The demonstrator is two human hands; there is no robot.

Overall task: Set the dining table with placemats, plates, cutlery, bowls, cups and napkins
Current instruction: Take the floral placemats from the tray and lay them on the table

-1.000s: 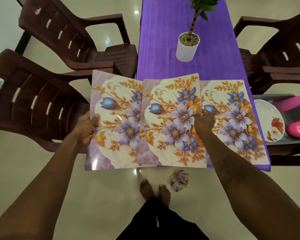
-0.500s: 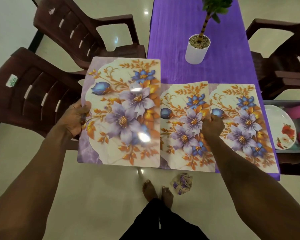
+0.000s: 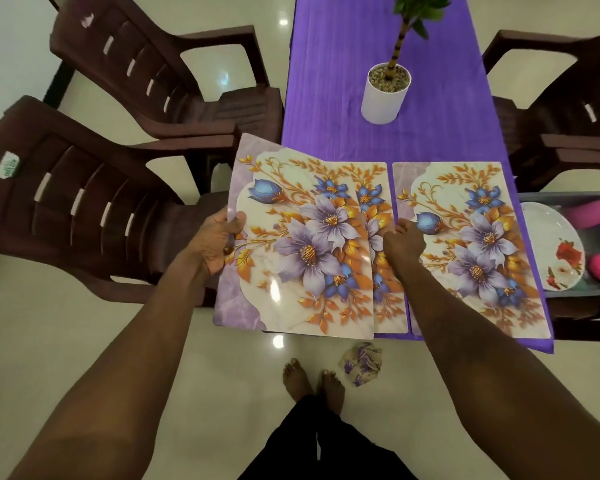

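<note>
Left hand (image 3: 219, 240): grips glossy rectangular floral placemat (image 3: 302, 251), nine o'clock edge.
Right hand (image 3: 404, 244): on matching mat beneath (image 3: 390, 306); grip unclear.
Risk: overhanging purple-clothed table (image 3: 343, 98) at seven o'clock, it may slip off.

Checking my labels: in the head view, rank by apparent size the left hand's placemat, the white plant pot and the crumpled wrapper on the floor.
1. placemat gripped by left hand
2. white plant pot
3. crumpled wrapper, slightly smaller
</note>
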